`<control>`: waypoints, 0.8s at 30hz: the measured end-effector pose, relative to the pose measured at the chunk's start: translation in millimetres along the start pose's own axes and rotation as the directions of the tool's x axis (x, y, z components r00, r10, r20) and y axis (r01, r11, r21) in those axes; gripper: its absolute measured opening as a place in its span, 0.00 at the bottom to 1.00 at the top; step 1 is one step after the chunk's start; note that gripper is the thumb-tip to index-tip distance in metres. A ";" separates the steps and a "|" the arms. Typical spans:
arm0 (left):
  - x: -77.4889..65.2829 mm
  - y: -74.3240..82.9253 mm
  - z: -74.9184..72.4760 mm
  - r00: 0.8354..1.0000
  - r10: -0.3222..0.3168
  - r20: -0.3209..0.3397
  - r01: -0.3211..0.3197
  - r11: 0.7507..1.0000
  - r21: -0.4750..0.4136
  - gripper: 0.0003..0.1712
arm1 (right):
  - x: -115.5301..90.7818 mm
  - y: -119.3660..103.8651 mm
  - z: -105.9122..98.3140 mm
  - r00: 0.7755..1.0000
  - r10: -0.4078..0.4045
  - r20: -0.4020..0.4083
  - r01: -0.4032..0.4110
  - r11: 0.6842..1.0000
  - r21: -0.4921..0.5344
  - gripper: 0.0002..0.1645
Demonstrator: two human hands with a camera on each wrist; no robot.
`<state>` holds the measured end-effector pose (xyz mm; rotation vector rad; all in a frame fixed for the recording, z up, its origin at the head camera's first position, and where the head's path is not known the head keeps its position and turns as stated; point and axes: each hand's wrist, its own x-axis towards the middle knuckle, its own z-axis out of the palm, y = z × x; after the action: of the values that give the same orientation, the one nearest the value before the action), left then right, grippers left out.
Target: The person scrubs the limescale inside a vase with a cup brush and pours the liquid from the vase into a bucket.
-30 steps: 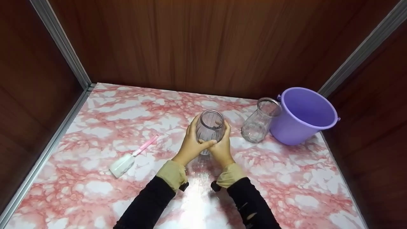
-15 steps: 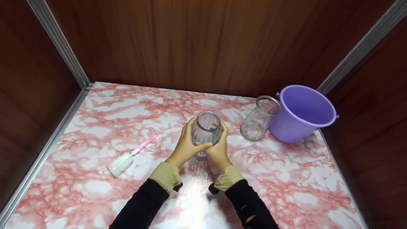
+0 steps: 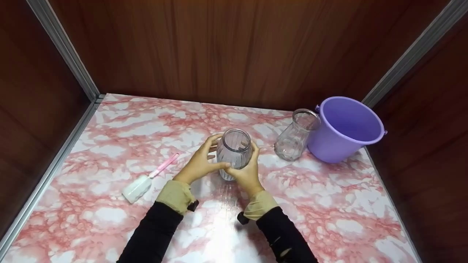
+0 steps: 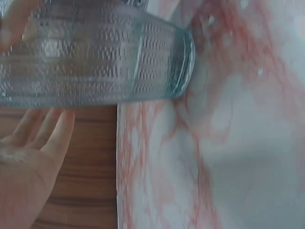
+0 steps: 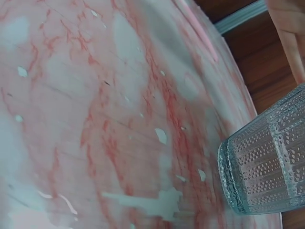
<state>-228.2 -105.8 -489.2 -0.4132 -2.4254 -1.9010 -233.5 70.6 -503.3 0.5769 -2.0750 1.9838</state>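
Observation:
A clear, ribbed glass vase [image 3: 234, 155] stands between both hands at the middle of the table, mouth up. My right hand [image 3: 248, 171] grips its right side, with the thumb across the front. My left hand [image 3: 201, 160] is spread at the left side, its fingers loosely extended and a gap showing between palm and glass. In the left wrist view, straight fingers [image 4: 59, 129] lie beside the textured glass wall. The vase's base [image 5: 233, 176] shows in the right wrist view. Whether it touches the table cannot be told.
A second glass vase [image 3: 294, 138] stands at the right, beside a purple bucket [image 3: 329, 144]. A bottle brush [image 3: 140, 186] with a pink handle lies on the left. Water drops dot the marbled tabletop [image 3: 347, 212]. Wooden panels [image 3: 219, 54] enclose the back and sides.
My left hand has loosened from the vase and drawn left, its fingers spreading. The right hand keeps its grip. The whole head view has shifted slightly.

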 end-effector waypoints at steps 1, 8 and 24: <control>-0.4 -0.2 -2.1 1.000 -0.002 0.006 0.002 1.000 0.009 0.52 | -0.8 -0.8 0.6 1.000 0.001 -0.003 -0.001 1.000 -0.008 0.62; -4.0 -8.1 -17.5 0.999 -0.019 0.027 0.020 1.000 -0.014 0.46 | -6.1 -4.6 5.7 1.000 0.023 0.008 -0.023 0.999 -0.024 0.64; -17.0 -40.3 -57.6 0.975 -0.081 -0.208 0.170 0.871 0.461 0.22 | -7.8 -9.2 7.3 0.996 0.089 -0.020 -0.090 0.993 -0.080 0.65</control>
<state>-228.9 -172.9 -516.1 -0.0515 -2.7170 -1.2281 -221.8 64.2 -498.6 0.4586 -2.1958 1.9338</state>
